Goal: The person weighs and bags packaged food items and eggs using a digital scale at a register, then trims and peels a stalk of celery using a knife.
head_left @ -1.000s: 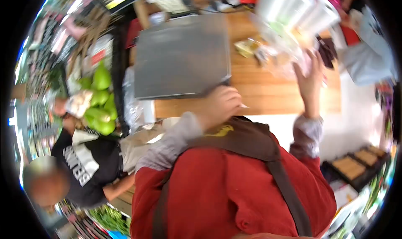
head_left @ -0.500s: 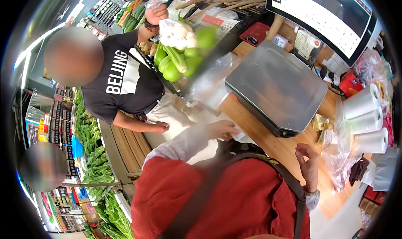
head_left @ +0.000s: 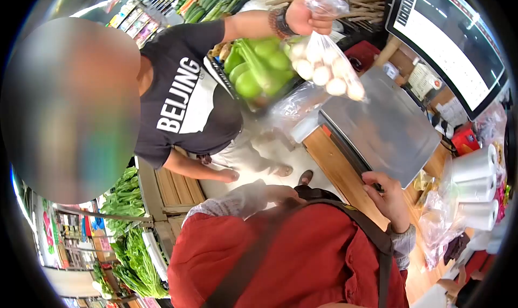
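Observation:
My left hand (head_left: 281, 192) is in front of my red apron beside a dark strap; its fingers are partly hidden and smeared. My right hand (head_left: 387, 195) is at the front edge of the flat grey scale (head_left: 386, 124), its fingers bent and apart from the thumb, with nothing visible in them. Across the scale's left side, another person's hand (head_left: 308, 17) holds up a clear plastic bag of white round mushrooms (head_left: 326, 70). The bag hangs above the scale's far left corner.
A wooden counter (head_left: 337, 165) carries the scale. A tilted screen (head_left: 445, 43) stands behind it, and rolls of plastic bags (head_left: 475, 186) are at right. Green produce (head_left: 256, 70) lies in a crate beside the person in the black shirt (head_left: 199, 103). Leafy greens (head_left: 137, 262) line the left.
The other person has come closer, and the bag of mushrooms has moved right toward the scale. My left hand has drawn back toward my apron. My right hand is now at the scale's edge.

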{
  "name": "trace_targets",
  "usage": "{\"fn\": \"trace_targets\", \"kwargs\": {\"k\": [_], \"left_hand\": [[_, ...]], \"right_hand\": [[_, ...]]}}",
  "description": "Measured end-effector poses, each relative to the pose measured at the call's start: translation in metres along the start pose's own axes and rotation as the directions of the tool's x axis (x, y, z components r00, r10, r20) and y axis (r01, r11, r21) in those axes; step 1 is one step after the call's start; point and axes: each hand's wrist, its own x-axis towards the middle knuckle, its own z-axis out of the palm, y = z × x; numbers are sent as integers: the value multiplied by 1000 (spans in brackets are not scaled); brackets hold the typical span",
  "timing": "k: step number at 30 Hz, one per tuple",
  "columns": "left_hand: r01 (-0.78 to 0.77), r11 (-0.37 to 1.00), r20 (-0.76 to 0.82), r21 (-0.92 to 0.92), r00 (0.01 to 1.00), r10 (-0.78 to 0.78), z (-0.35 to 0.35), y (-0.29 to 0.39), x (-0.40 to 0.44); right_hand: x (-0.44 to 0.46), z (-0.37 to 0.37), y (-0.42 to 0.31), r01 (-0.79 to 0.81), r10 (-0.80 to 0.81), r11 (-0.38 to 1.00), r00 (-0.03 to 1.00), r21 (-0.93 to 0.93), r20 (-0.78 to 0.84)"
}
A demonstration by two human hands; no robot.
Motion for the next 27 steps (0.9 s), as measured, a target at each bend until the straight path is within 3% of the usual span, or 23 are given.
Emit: {"fn": "trace_targets", "kwargs": {"k": [1, 3, 5, 6, 8, 9, 10, 11, 12, 14, 16, 17, 19, 21, 23, 25, 27], "left_hand": [[16, 1000, 31, 9, 999, -16, -4, 7, 3], [76, 937, 5, 340, 997, -83, -8, 42, 1], [124, 774, 1, 621, 987, -159, -15, 55, 1], [-210, 674, 149, 708, 978, 148, -32, 41, 7], [-67, 973, 47, 220, 997, 58, -28, 69, -9], [-13, 998, -3, -58, 1000, 13, -26, 83, -18], [-63, 998, 86, -10, 994, 64, -21, 116, -35], [-23, 1000, 89, 19, 996, 21, -24, 119, -30], [-104, 994, 16, -45, 994, 105, -24, 114, -28], [-37, 983, -34, -178, 999, 31, -29, 108, -26], [5, 955, -80, -297, 996, -31, -36, 104, -26], [3, 956, -114, -295, 993, -38, -39, 101, -25], [3, 955, -148, -297, 988, -49, -43, 97, -24], [-87, 979, -187, -186, 981, 51, -43, 97, -23], [-106, 948, -182, -299, 982, 52, -40, 106, -27], [-137, 896, -263, -423, 965, 24, -37, 111, -30], [-173, 924, -276, -342, 958, 77, -46, 97, -24]], "right_hand": [[4, -1, -5, -9, 10, 1000, 1000, -17, 4], [12, 9, -7, 29, -30, 997, 999, -65, -13], [21, 15, -3, 111, -113, 983, 994, -145, -4], [20, 17, -5, -43, 47, 987, 999, -155, 22], [28, 16, -6, 42, -42, 975, 999, -217, 6], [31, 17, -10, -17, 19, 989, 1000, -144, 14], [33, 19, -17, -63, 65, 994, 998, -87, 17], [32, 22, -17, -106, 110, 991, 993, -84, 45], [31, 24, -18, -143, 149, 986, 986, -85, 72], [28, 33, -16, -221, 220, 975, 969, -10, 108], [24, 45, -8, -132, 134, 991, 988, -23, 72], [24, 47, -7, -240, 237, 971, 961, 4, 141], [31, 52, -3, -158, 157, 987, 973, -6, 170], [36, 57, 1, -72, 74, 997, 977, -14, 198], [39, 62, 2, -20, 12, 999, 954, 26, 299], [44, 64, -3, -76, 49, 995, 930, 61, 363], [42, 64, -3, -129, 77, 987, 899, 95, 431]]}}
